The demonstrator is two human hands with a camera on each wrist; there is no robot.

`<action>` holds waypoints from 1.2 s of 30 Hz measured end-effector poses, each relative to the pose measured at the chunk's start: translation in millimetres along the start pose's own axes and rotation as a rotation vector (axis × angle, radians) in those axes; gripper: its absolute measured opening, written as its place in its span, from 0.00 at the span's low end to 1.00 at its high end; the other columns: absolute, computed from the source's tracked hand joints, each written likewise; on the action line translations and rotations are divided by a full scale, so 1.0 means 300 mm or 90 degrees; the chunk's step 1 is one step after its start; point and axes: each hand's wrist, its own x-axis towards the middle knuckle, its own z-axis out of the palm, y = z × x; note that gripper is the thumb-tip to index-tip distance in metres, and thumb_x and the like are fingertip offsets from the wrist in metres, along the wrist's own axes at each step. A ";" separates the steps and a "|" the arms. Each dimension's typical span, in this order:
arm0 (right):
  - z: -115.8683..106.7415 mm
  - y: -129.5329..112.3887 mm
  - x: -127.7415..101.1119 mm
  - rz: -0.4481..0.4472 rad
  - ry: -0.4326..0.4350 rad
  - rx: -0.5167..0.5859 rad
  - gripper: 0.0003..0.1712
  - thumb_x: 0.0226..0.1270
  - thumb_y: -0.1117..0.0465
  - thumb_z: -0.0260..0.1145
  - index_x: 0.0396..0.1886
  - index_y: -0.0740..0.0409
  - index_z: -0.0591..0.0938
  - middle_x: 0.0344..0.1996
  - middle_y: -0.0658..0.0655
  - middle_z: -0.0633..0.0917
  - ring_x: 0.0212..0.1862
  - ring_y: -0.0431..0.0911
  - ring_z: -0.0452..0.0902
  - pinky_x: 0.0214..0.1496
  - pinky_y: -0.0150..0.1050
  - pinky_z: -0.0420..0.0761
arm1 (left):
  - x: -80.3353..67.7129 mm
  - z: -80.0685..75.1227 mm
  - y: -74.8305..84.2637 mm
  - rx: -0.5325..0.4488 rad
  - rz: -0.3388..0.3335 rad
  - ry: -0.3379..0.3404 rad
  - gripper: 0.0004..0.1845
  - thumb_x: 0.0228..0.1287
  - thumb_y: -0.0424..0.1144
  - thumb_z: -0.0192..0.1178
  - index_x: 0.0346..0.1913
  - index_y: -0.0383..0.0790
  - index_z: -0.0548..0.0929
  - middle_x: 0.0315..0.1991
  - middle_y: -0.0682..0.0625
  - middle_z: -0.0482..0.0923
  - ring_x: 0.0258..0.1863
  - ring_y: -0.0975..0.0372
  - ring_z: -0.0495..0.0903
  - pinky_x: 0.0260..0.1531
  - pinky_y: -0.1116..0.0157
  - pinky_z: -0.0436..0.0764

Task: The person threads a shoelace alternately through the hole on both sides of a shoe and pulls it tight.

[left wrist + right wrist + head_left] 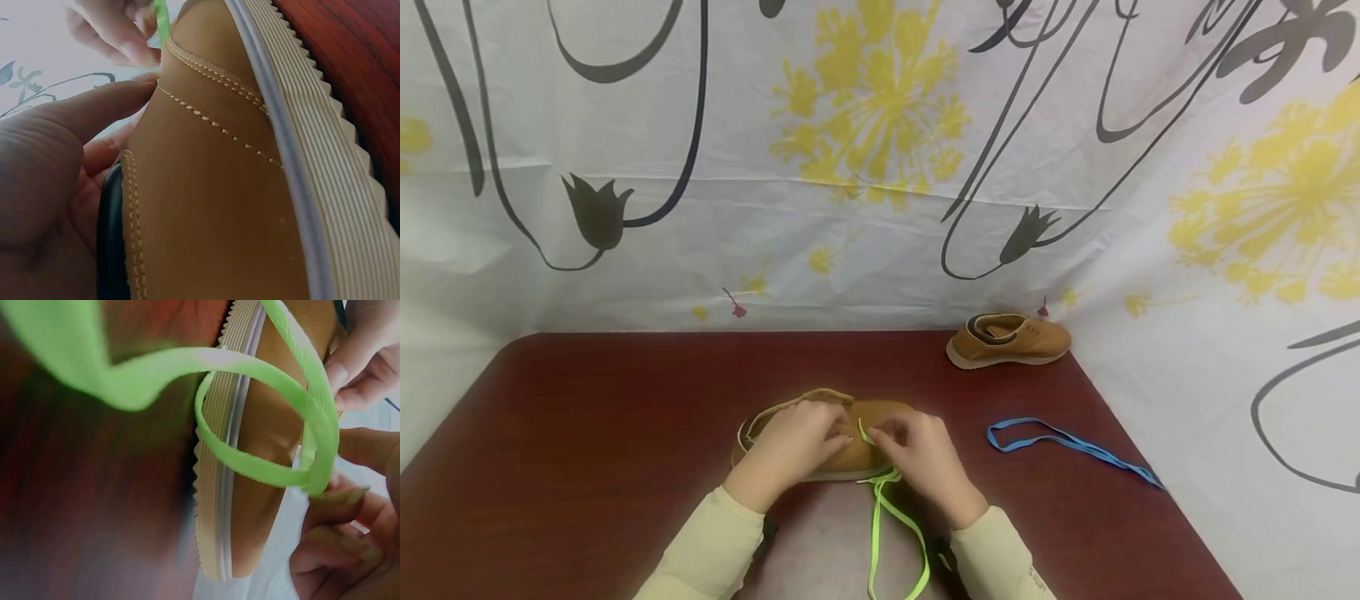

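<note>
**Tan shoe being laced with a green lace**

Tan suede shoe [842, 446] lies mid-table in the head view, under both hands. The left hand [793, 446] curls over its collar; the right hand [921, 458] pinches a neon green lace [887, 517] at the eyelets, the loose ends trailing toward the person. A second tan shoe [1007, 339] and a blue lace [1067, 443] lie well apart on the dark red table [587, 467], before a flower-printed curtain [880, 150].

In the left wrist view, the thumb [94, 109] presses the shoe's stitched side, fingers curled inside the collar.

In the right wrist view, curled fingertips [331, 500] grip a loop of the lace beside the ribbed sole [215, 487].
</note>
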 end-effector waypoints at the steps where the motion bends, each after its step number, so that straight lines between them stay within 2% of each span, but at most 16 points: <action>1: 0.006 -0.002 0.008 0.008 -0.001 -0.010 0.05 0.65 0.54 0.73 0.30 0.47 0.88 0.25 0.42 0.86 0.26 0.33 0.74 0.31 0.29 0.75 | 0.000 -0.001 -0.001 -0.001 -0.003 0.000 0.06 0.61 0.43 0.72 0.36 0.46 0.87 0.31 0.57 0.86 0.30 0.65 0.83 0.33 0.64 0.81; 6: 0.030 -0.014 0.035 0.024 -0.012 -0.083 0.11 0.66 0.50 0.71 0.25 0.47 0.84 0.24 0.45 0.80 0.25 0.37 0.70 0.27 0.31 0.71 | 0.000 -0.001 -0.004 -0.010 -0.018 -0.016 0.07 0.61 0.43 0.72 0.34 0.46 0.85 0.26 0.58 0.81 0.24 0.67 0.76 0.27 0.66 0.75; 10: 0.033 -0.018 0.035 0.013 -0.026 -0.127 0.09 0.65 0.53 0.71 0.27 0.47 0.82 0.25 0.46 0.77 0.25 0.37 0.68 0.25 0.32 0.69 | 0.000 0.010 -0.004 -0.016 -0.016 -0.032 0.08 0.63 0.43 0.71 0.34 0.45 0.83 0.24 0.58 0.78 0.21 0.68 0.73 0.24 0.67 0.73; 16: 0.025 -0.025 0.023 -0.013 -0.059 -0.155 0.06 0.66 0.56 0.72 0.29 0.48 0.84 0.29 0.46 0.76 0.27 0.36 0.69 0.27 0.31 0.69 | 0.002 0.017 -0.009 -0.029 -0.015 -0.042 0.08 0.63 0.44 0.71 0.35 0.44 0.84 0.26 0.57 0.80 0.22 0.69 0.74 0.24 0.68 0.74; 19: 0.028 -0.032 0.022 -0.017 -0.044 -0.179 0.06 0.66 0.55 0.72 0.29 0.47 0.86 0.28 0.46 0.76 0.28 0.37 0.68 0.28 0.31 0.69 | 0.001 0.010 -0.015 -0.037 -0.013 -0.055 0.09 0.62 0.45 0.72 0.37 0.44 0.85 0.27 0.58 0.81 0.23 0.69 0.74 0.24 0.69 0.73; 23: 0.031 -0.036 0.020 -0.033 -0.011 -0.222 0.06 0.64 0.54 0.74 0.29 0.47 0.87 0.28 0.46 0.77 0.32 0.40 0.68 0.35 0.35 0.70 | 0.000 0.004 -0.019 -0.037 -0.005 -0.057 0.09 0.60 0.45 0.73 0.37 0.45 0.86 0.27 0.58 0.82 0.23 0.70 0.75 0.25 0.69 0.73; 26: 0.024 -0.040 0.015 -0.034 -0.008 -0.199 0.07 0.64 0.56 0.74 0.28 0.49 0.86 0.28 0.46 0.78 0.32 0.40 0.69 0.37 0.35 0.72 | 0.001 0.003 -0.019 -0.042 -0.005 -0.056 0.09 0.60 0.45 0.73 0.35 0.46 0.85 0.26 0.58 0.82 0.22 0.70 0.74 0.25 0.69 0.73; 30: 0.013 -0.043 0.010 -0.015 -0.019 -0.131 0.08 0.63 0.59 0.74 0.28 0.51 0.82 0.27 0.46 0.80 0.28 0.37 0.71 0.31 0.30 0.73 | 0.001 0.005 -0.021 -0.059 -0.014 -0.058 0.08 0.60 0.45 0.73 0.34 0.48 0.85 0.26 0.60 0.81 0.21 0.70 0.72 0.24 0.69 0.72; 36: -0.004 -0.037 0.014 -0.005 -0.021 -0.081 0.08 0.61 0.62 0.75 0.26 0.51 0.84 0.22 0.45 0.83 0.25 0.35 0.71 0.29 0.29 0.73 | 0.004 0.006 -0.027 -0.062 -0.014 -0.048 0.06 0.59 0.45 0.73 0.34 0.50 0.86 0.27 0.60 0.83 0.23 0.70 0.74 0.25 0.68 0.73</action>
